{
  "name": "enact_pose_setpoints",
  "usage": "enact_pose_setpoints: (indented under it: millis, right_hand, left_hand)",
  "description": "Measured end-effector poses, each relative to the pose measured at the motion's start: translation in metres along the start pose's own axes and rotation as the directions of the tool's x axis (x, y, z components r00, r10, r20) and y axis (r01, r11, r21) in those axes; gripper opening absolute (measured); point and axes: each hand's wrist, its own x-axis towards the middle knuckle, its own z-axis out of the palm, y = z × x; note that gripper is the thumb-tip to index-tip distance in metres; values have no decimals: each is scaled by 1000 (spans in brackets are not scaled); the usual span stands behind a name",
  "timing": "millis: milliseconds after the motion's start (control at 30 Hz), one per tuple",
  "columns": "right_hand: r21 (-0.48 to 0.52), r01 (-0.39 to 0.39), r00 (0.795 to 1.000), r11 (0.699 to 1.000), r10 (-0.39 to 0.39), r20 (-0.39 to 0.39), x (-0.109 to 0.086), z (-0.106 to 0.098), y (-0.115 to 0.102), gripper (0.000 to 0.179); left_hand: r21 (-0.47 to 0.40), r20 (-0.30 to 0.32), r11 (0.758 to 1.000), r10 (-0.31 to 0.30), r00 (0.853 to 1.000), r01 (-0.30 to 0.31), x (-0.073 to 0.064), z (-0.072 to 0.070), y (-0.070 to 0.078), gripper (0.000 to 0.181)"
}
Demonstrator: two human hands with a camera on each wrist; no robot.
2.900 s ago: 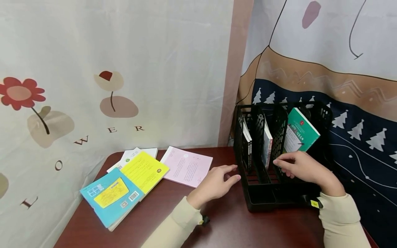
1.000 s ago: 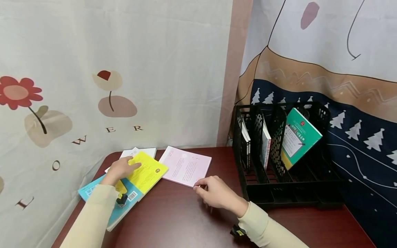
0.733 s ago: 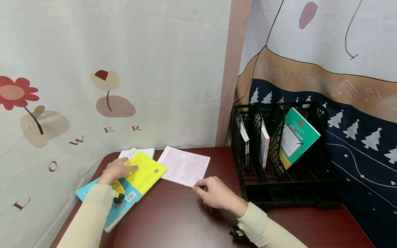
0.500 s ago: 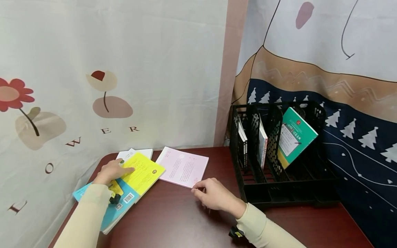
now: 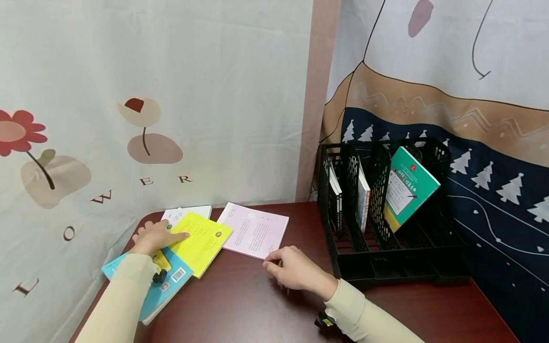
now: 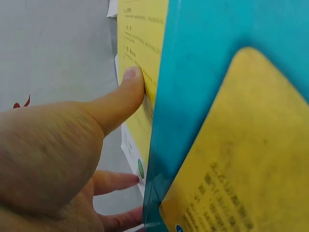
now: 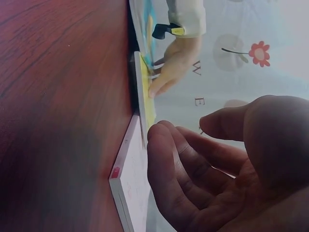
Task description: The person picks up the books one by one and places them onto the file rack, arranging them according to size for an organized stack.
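Note:
On the table's left side, my left hand (image 5: 152, 237) lies over several overlapping books. Its thumb presses the yellow book (image 5: 201, 243), while the other fingers reach past the left edges, partly hidden in the left wrist view. The yellow book lies partly over white printed booklets (image 5: 197, 210) and next to the blue book (image 5: 165, 297) with a yellow label panel. My right hand (image 5: 298, 271) hovers near the lower right corner of the pink book (image 5: 255, 229). In the right wrist view its fingers are loosely curved, thumb apart, with nothing between them.
A black file rack (image 5: 353, 267) with upright dividers stands at the right. It holds a black-spined book (image 5: 336, 212), a second thin book (image 5: 364, 205) and a leaning green book (image 5: 413, 186). A printed curtain (image 5: 231, 119) hangs behind the dark red table (image 5: 223, 309).
Both hands have moved left from beside the rack, the right one away from the green book. Just now the yellow book has turned and shifted slightly right under the left thumb.

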Motion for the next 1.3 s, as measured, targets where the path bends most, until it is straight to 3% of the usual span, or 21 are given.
enact_pose_setpoints:
  millis: [233, 433, 633, 867, 967, 1067, 1200, 1300]
  right_hand:
    - [-1, -5, 1000, 1000, 5, 0, 5, 0, 2, 25]
    - [7, -73, 997, 997, 73, 1, 7, -5, 7, 26]
    - [-11, -116, 993, 993, 116, -8, 10, -6, 13, 23]
    - [-30, -156, 988, 987, 155, -23, 12, -5, 24, 21]
    - [-29, -171, 985, 985, 170, -24, 13, -8, 27, 22]
    - [-29, -183, 983, 983, 182, -28, 13, -14, 30, 22]
    - [-5, -201, 979, 980, 201, -28, 11, -25, 32, 29]
    - [23, -214, 976, 977, 214, -25, 9, -33, 34, 40]
  left_hand:
    - [49, -33, 999, -10, 999, 12, 0, 5, 11, 116]
    - [8, -53, 999, -34, 998, 35, 5, 14, 29, 125]
    - [-17, -104, 1000, -7, 995, 6, 4, 23, 53, 99]
    - [-167, -21, 986, 0, 1000, -3, 4, 36, 78, 104]
    - [-193, 9, 980, 53, 999, -50, 3, 41, 87, 100]
    - [-202, -7, 971, 130, 991, -129, -1, 46, 95, 96]
    - [-230, -82, 944, 225, 971, -238, -8, 51, 108, 88]
    - [-255, -145, 924, 255, 956, -286, -15, 54, 118, 80]
